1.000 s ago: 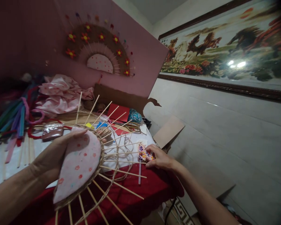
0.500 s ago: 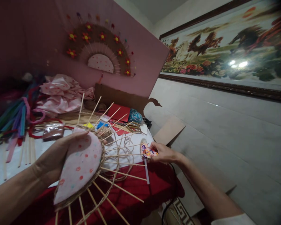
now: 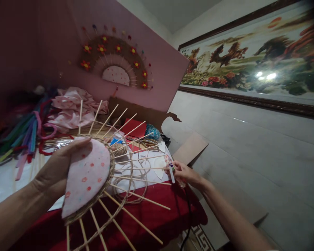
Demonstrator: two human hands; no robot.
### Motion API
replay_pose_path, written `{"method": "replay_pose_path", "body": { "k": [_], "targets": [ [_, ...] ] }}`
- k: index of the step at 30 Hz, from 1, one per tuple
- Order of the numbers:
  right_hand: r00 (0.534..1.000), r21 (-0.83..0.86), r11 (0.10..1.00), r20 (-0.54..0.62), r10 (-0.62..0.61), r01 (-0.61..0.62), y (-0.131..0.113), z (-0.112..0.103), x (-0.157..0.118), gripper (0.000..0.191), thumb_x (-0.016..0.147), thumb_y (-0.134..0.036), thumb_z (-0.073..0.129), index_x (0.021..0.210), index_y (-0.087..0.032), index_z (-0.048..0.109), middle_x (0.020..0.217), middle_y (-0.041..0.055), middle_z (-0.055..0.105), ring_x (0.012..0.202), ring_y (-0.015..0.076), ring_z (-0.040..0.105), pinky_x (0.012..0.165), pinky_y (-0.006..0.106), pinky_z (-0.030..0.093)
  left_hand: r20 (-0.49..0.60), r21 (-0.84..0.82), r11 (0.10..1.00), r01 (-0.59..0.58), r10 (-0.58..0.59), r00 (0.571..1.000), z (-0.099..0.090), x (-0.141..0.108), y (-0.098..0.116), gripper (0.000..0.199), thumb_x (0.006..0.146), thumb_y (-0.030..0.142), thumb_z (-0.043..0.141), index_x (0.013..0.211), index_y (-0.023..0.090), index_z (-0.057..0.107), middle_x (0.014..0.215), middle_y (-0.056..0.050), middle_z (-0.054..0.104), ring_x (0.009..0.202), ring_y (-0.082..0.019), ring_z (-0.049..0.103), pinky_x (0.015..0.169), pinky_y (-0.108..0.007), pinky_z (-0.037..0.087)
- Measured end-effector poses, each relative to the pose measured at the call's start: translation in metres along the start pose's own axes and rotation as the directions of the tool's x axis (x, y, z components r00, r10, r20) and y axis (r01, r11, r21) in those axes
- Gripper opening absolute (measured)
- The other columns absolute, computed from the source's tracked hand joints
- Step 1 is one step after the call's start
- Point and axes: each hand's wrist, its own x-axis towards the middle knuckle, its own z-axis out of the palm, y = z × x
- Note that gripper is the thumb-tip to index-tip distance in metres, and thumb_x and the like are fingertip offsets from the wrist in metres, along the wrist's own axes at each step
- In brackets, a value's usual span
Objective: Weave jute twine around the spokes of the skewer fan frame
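Note:
My left hand (image 3: 56,167) grips a half-round craft piece by its straight edge, thumb on top. Its middle is pink fabric with small red flowers (image 3: 90,174), edged with braided twine (image 3: 110,174). Thin wooden sticks (image 3: 143,201) fan out from the rim, and a twine strand (image 3: 127,195) runs across them in an arc. Over at the table's right edge, my right hand (image 3: 185,172) is closed around a flower-patterned glue gun (image 3: 169,163). A translucent glue stick (image 3: 172,175) sticks out of it. The gun is close to the stick ends; contact cannot be made out.
A ball of twine (image 3: 119,150), scissors (image 3: 150,143), red paper (image 3: 135,127) and blue yarn (image 3: 152,131) lie behind the piece. Pipe cleaners (image 3: 23,134) and pink fabric (image 3: 73,106) are at left. A black cord (image 3: 188,212) hangs off the red-covered table (image 3: 180,214).
The glue gun has turned in my right hand, its glue stick now pointing more toward me, and the hand moved slightly right. The fan piece shifted slightly left.

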Motion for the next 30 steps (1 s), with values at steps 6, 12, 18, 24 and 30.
{"method": "replay_pose_path", "body": {
  "k": [6,12,18,24,30],
  "targets": [
    [0.999,0.285,0.958,-0.031,0.020,-0.011,0.011,0.006,-0.004,0.039,0.069,-0.039,0.064,0.097,-0.014,0.054,0.085,0.0074,0.062,0.065,0.0137,0.060,0.059,0.026,0.046,-0.005,0.026,1.000,-0.009,0.009,1.000,-0.003,0.002,-0.005,0.012,0.073,0.007,0.051,0.070,0.012,0.062,0.055,-0.004,0.068,0.045,-0.017,0.064,0.044,-0.029,0.054],
    [0.987,0.397,0.915,-0.159,-0.014,0.077,0.013,0.009,-0.011,0.033,0.071,-0.039,0.064,0.093,-0.016,0.056,0.064,-0.0012,0.055,0.045,0.0071,0.049,0.042,0.019,0.038,0.091,0.065,0.993,0.094,-0.100,0.991,-0.010,0.007,-0.015,0.007,0.070,0.012,0.056,0.071,0.013,0.063,0.058,-0.007,0.070,0.047,-0.021,0.065,0.046,-0.033,0.054],
    [0.922,0.569,0.739,-0.337,-0.192,0.362,-0.014,0.016,-0.032,0.021,0.079,-0.032,0.057,0.096,-0.020,0.057,0.081,0.0029,0.057,0.059,0.0078,0.048,0.047,0.017,0.040,0.101,0.070,0.987,0.141,-0.148,0.984,-0.008,0.005,-0.018,0.010,0.070,0.016,0.057,0.070,0.012,0.066,0.061,-0.010,0.071,0.049,-0.023,0.066,0.049,-0.035,0.055],
    [0.967,0.504,0.831,-0.201,-0.153,0.237,-0.056,0.044,-0.062,0.030,0.076,-0.042,0.059,0.094,-0.018,0.056,0.072,0.0017,0.054,0.045,0.0047,0.038,0.034,0.015,0.030,0.127,0.068,0.974,0.215,-0.222,0.967,-0.010,0.003,-0.021,0.011,0.068,0.020,0.059,0.068,0.013,0.067,0.062,-0.010,0.071,0.050,-0.024,0.066,0.050,-0.036,0.055],
    [0.999,0.240,0.970,0.004,-0.048,0.046,-0.081,0.071,-0.068,0.039,0.081,-0.053,0.045,0.079,-0.015,0.056,0.065,0.0005,0.051,0.045,0.0056,0.040,0.038,0.017,0.029,0.137,0.094,0.963,0.251,-0.262,0.955,-0.007,-0.003,-0.019,0.011,0.067,0.019,0.060,0.068,0.011,0.068,0.063,-0.011,0.071,0.051,-0.024,0.066,0.051,-0.035,0.055]
  ]
}}
